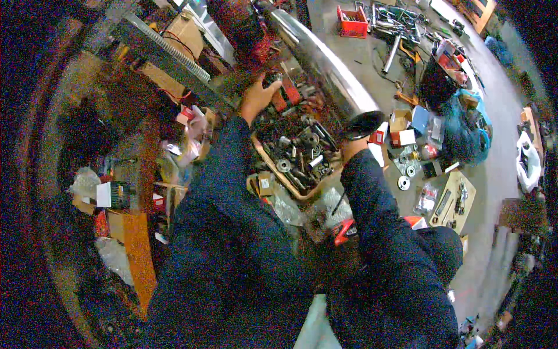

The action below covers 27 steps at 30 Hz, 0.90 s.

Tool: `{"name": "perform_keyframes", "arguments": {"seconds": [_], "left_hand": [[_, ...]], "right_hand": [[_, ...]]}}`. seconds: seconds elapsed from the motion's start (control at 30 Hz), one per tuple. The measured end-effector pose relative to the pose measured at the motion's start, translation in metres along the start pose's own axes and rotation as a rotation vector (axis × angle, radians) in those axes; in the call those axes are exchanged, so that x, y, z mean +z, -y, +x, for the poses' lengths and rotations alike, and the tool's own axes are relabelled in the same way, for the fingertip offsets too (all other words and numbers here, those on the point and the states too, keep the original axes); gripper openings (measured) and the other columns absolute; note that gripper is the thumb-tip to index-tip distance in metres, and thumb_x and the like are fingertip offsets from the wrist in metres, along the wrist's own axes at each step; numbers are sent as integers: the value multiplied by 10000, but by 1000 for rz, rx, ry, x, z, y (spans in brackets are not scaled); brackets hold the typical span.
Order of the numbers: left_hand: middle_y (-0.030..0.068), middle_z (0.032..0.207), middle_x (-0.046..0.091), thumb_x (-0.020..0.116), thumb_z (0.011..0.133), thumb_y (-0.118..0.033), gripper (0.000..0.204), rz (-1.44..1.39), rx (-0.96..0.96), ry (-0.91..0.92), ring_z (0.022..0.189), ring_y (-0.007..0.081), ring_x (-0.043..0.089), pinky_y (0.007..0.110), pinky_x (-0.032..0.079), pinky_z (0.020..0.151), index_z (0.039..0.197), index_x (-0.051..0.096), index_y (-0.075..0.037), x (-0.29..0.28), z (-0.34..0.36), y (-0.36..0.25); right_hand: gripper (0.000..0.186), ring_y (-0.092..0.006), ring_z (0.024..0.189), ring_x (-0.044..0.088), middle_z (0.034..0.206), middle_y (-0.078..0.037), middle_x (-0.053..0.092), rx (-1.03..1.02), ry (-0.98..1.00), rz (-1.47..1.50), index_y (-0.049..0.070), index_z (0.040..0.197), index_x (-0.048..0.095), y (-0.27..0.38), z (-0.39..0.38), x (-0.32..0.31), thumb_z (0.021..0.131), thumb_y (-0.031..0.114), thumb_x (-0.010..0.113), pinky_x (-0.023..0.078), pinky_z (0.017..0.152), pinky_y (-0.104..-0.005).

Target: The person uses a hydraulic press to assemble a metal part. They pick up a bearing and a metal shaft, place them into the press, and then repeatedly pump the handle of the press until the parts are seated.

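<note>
My left hand (257,98) reaches to the far left side of an open box (264,152) of loose metal parts, its thumb and forefinger around a small dark piece I cannot make out. Beside that hand lie red-and-dark packages (286,96). Nuts, bolts, washers and bearing-like rings (283,165) fill the box. A shiny chrome pipe (334,61) slants over the box's right side, its open end toward me. Just below that end is my right hand (353,148), near the box's right edge; the pipe and shadow hide its fingers.
Right of the box lie small cartons (401,121), metal rings (403,182) and a flat tan board (453,200) with tools. Farther back are a red crate (353,23) and heaped wrenches (398,23). A blue plastic bag (468,131) stands right; cardboard (138,250) stands left.
</note>
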<state>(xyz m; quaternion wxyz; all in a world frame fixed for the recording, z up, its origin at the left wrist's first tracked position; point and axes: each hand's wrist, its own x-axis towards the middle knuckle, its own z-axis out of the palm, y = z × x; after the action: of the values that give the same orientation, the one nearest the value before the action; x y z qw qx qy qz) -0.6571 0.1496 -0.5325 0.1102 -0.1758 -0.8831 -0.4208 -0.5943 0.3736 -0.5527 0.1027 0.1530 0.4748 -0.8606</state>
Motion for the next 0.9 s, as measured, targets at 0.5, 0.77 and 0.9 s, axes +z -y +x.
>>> {"name": "perform_keyframes", "arguments": {"seconds": [0.5, 0.77, 0.9], "left_hand": [[155, 1238, 566, 477, 894, -155, 311, 211, 329, 152, 1150, 359, 519, 440, 407, 982, 1188, 568, -110, -2, 11, 19], [126, 1291, 527, 475, 890, -149, 336, 378, 238, 174, 1189, 346, 486, 433, 384, 1005, 1212, 553, -93, 2, 9, -3], [197, 1373, 437, 494, 890, -171, 445, 385, 313, 184, 1273, 362, 402, 425, 305, 1072, 1316, 460, -49, -21, 0, 14]], "right_hand": [[260, -206, 823, 613, 926, -75, 663, 37, 167, -563, 29, 1004, 645, -135, 5, -136, 924, 211, 477, 489, 727, -313], [234, -315, 794, 656, 881, -175, 671, -328, 120, -1513, 10, 923, 629, -179, 1, -126, 843, 208, 534, 507, 657, -403], [261, -367, 837, 627, 900, -195, 632, -463, 134, -1570, 11, 972, 604, -201, -24, -36, 905, 226, 470, 505, 721, -478]]}}
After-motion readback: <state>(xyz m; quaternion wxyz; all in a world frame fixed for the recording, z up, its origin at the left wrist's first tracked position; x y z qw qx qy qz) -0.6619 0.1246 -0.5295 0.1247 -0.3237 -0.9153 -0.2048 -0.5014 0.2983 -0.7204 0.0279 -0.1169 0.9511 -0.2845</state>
